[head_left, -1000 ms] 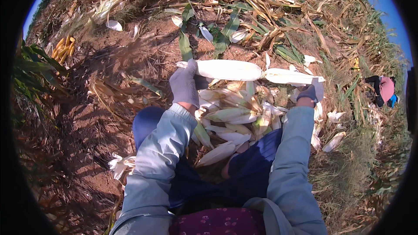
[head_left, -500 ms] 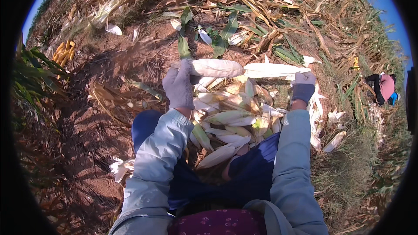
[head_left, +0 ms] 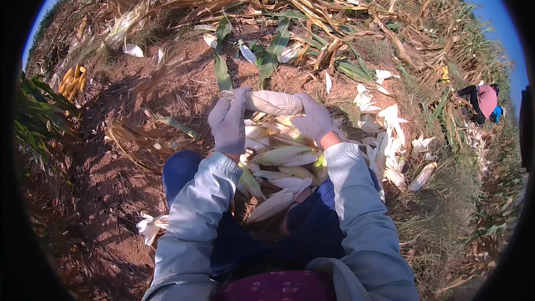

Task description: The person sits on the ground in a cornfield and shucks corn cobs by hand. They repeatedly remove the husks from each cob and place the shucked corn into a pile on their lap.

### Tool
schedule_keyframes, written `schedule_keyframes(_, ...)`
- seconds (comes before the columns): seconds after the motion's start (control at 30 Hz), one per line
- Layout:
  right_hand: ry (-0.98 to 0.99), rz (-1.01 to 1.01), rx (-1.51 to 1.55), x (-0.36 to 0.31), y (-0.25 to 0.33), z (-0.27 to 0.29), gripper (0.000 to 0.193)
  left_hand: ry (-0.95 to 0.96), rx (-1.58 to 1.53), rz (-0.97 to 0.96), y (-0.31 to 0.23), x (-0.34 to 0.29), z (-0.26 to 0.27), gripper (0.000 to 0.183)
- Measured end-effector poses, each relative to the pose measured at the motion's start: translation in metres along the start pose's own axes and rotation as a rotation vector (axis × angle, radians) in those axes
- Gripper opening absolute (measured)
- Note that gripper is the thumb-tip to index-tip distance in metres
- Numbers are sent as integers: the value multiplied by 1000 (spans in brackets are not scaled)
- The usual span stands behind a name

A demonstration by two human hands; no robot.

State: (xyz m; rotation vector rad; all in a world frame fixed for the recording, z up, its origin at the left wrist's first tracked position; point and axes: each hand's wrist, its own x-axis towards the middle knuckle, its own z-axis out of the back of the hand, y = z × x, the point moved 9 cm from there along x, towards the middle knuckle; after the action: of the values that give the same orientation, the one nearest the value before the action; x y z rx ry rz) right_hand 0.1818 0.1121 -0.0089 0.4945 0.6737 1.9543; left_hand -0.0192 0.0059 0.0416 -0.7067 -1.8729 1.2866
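- Husk pile [head_left: 284, 159] fills the lap at frame centre
- Corn ear [head_left: 273, 102], just above it, spans both gloves
- Left hand [head_left: 229, 122] and right hand [head_left: 313, 118] clench its ends; keep grips firm while peeling

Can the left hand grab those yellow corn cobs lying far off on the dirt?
Probably not from here. The left hand in its grey glove grips the pale husked corn ear, and the yellow corn cobs lie far off to the left across bare soil.
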Motion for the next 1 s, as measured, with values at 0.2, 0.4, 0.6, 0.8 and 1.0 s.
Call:
schedule_keyframes(0.2, 13, 24, -325, -8, 13, -13, 32, -168, -236, 318, 39, 12, 24, 27)
schedule_keyframes(0.4, 52, 109, -255, -30, 45, -32, 44, -12, -398, 579, 60, 1, 3, 26)
schedule_keyframes(0.6, 94, 547, -285, -58, 77, -22, 30, -126, -600, 549, 83, 15, 17, 25)
schedule_keyframes(0.8, -263, 32, -344, -35, -32, 82, 38, -82, -407, 549, 69, 15, 32, 28)
schedule_keyframes(1.0, -490, -202, -4, -36, -95, 127, 34, 192, -215, 639, 80, -9, -4, 32)
